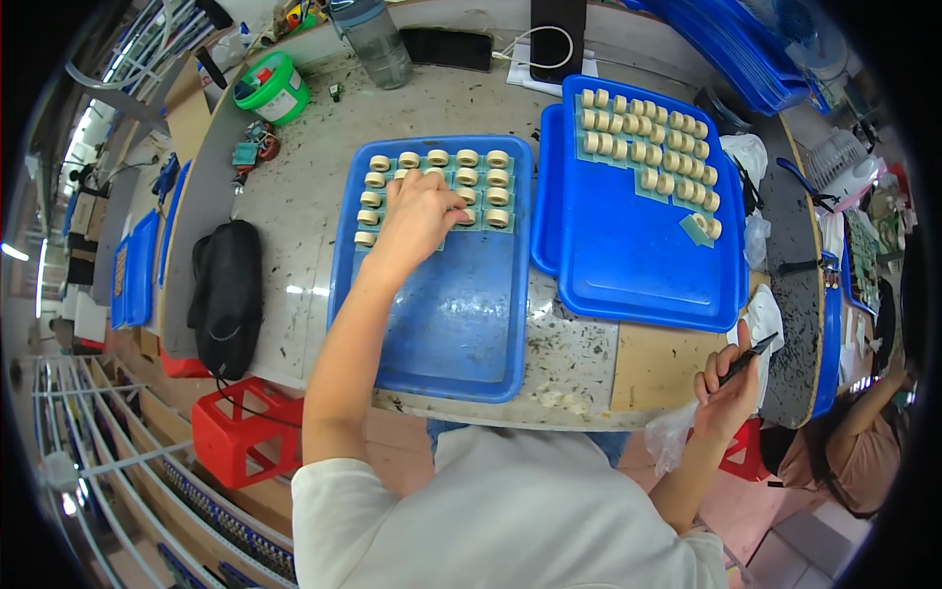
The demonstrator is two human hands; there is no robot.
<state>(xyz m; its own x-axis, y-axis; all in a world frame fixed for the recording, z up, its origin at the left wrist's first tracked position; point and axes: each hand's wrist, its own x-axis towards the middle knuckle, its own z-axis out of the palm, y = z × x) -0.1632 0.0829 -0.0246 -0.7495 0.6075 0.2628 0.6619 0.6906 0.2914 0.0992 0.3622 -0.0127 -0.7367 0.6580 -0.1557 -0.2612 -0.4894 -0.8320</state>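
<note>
My left hand [420, 211] curls loosely over the cream rings [469, 177] in the near blue tray [461, 324] and could scatter neighbours, while my right hand [728, 388] grips a dark tool [748, 357].

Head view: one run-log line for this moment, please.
left hand: on ring parts in near blue tray | right hand: holds black tweezers, off table

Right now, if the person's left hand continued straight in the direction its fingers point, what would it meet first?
The left hand points away from the body, across the near blue tray. It would probably meet first the top row of cream rings on green boards, then the tray's far rim. Depth is uncertain.
</note>
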